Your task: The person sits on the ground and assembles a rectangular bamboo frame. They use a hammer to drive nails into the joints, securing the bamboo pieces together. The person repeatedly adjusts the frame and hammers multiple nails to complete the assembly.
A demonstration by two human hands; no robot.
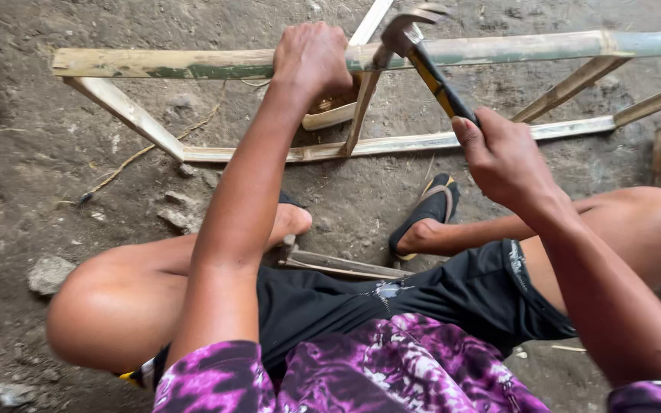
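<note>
Left hand [311,57] clamped the bamboo pole [499,47] beside the raised claw hammer [422,53] gripped by the right hand [503,160]; a glancing blow could strike those fingers.

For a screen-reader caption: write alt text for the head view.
A seated person's right hand swings a claw hammer at a bamboo frame on dirt ground, while the left hand grips the frame's top pole.
</note>
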